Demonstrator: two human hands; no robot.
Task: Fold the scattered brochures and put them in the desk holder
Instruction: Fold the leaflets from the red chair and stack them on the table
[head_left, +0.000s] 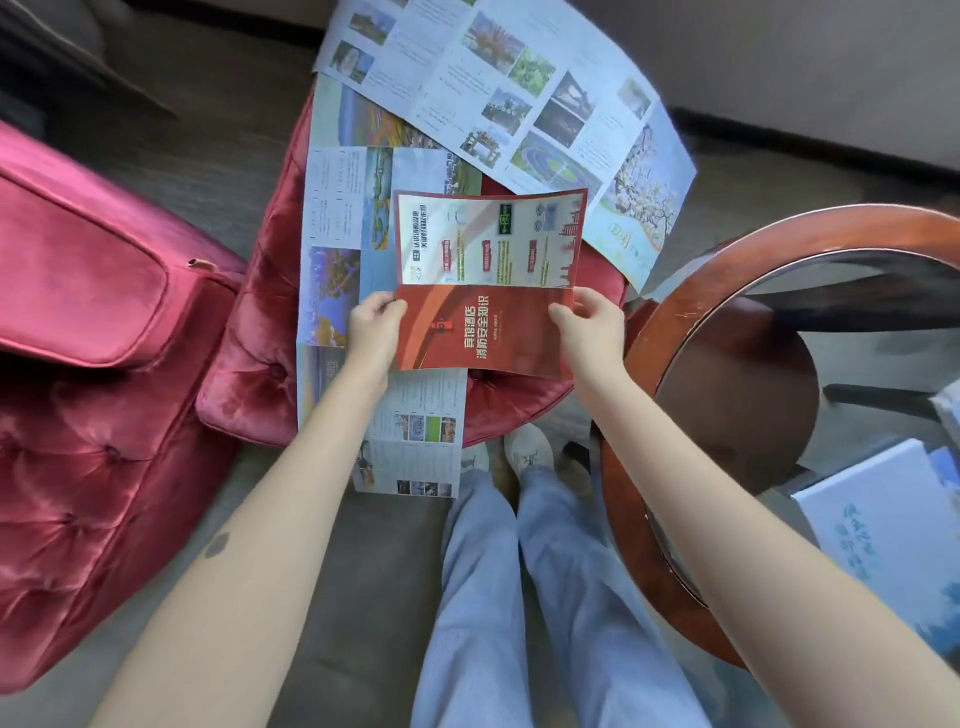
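Red velvet ottoman (260, 291), centre frame, strewn with unfolded brochures (337, 218) | left hand (371, 327) pinches red brochure (478, 322) at its left edge | cover lettering mirrored, unreadable | right hand (592, 327) pinches right edge.

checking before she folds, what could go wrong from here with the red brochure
1. The red glossy brochure is pinched only at its side edges by the left hand and right hand; it may crease crooked.
2. The large blue unfolded brochure overhangs the red velvet ottoman and may slide off.
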